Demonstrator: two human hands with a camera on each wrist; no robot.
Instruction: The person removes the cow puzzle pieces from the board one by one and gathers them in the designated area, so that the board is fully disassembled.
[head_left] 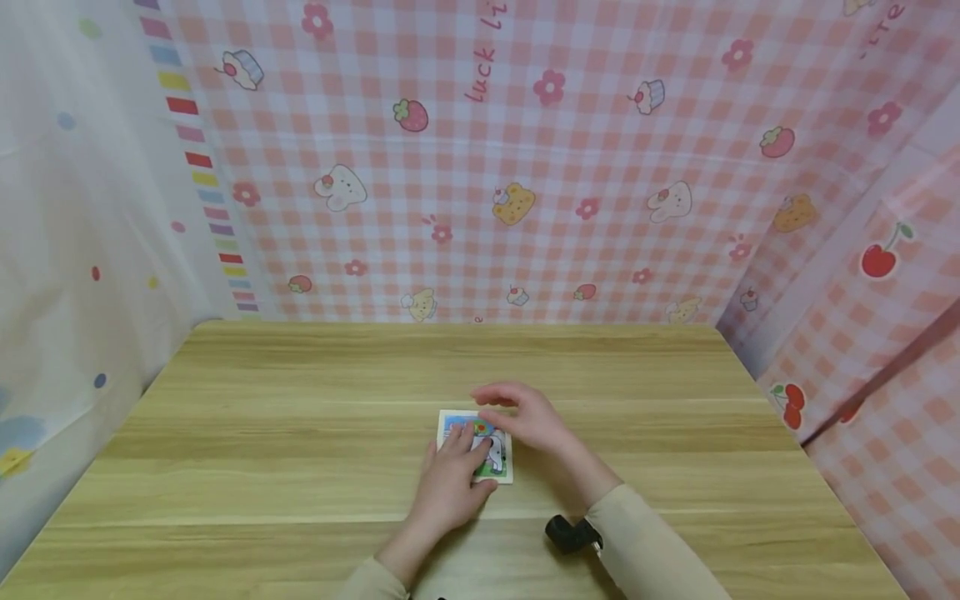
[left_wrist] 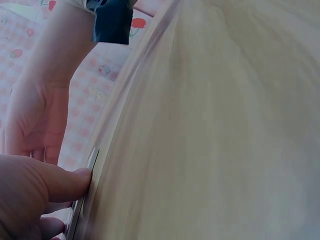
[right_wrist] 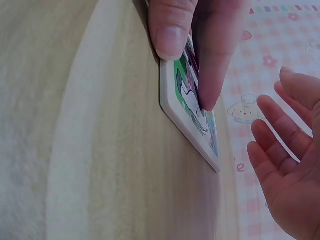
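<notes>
A small square picture board with a pale border lies flat on the table; its picture shows a white cartoon animal on blue and green. My left hand rests on the board with fingers stretched over the picture. In the left wrist view, the thumb of the left hand touches the edge of the board. Above the board's far right corner is my right hand, fingers loosely bent. The right wrist view shows this right hand apart from the board, holding nothing. Fingers hide part of the picture.
A wooden-patterned table spreads around the board. Behind it hangs a pink checked cloth, with a white dotted cloth to the left. A black device sits by the right wrist.
</notes>
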